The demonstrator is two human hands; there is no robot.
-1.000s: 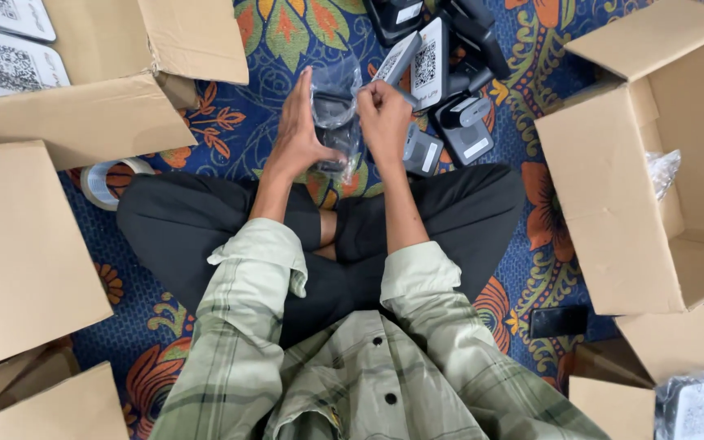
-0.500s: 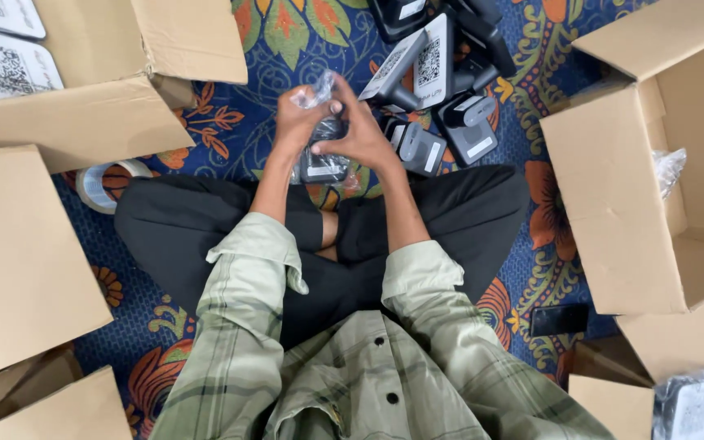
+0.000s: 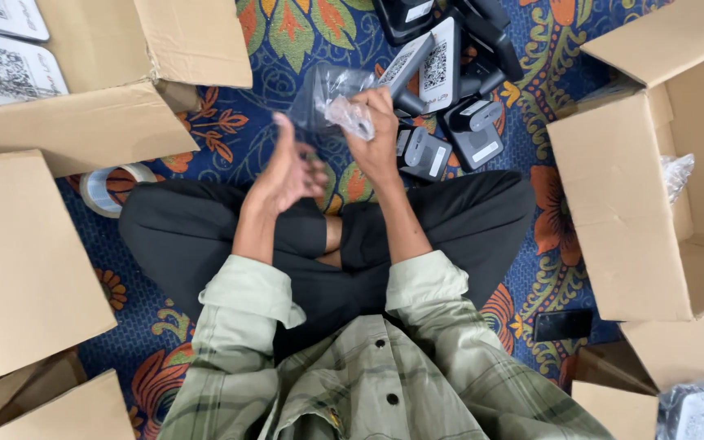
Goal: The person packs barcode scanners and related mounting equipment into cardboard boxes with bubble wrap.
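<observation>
A person in a pale green plaid shirt (image 3: pixel 368 383) sits cross-legged on a blue floral carpet (image 3: pixel 287 37), ringed by open cardboard boxes. The right hand (image 3: pixel 375 130) is raised above the knees, its fingers (image 3: pixel 380 102) clamped on a clear plastic bag (image 3: pixel 332 94) that is crumpled at the grip and billows out to the left; whether anything lies inside the bag cannot be told. The left hand (image 3: pixel 287 173) hangs just below and to the left of the bag, apart from it, thumb up and fingers loosely spread, holding nothing.

Just beyond the right hand, toward the carpet's far edge, lies a heap of black stands with white code cards (image 3: pixel 442 73), some upright, some tipped over. A roll of clear tape (image 3: pixel 103 189) rests on the carpet beside the person's left knee, tucked against a large box flap (image 3: pixel 83 122). A second open box (image 3: pixel 637 204) stands at the carpet's right side with a clear wrapper (image 3: pixel 678 175) showing inside it. A dark phone (image 3: pixel 562 324) lies flat on the carpet near the right knee, just in front of that box. More flaps fill the near left corner (image 3: pixel 26 269).
</observation>
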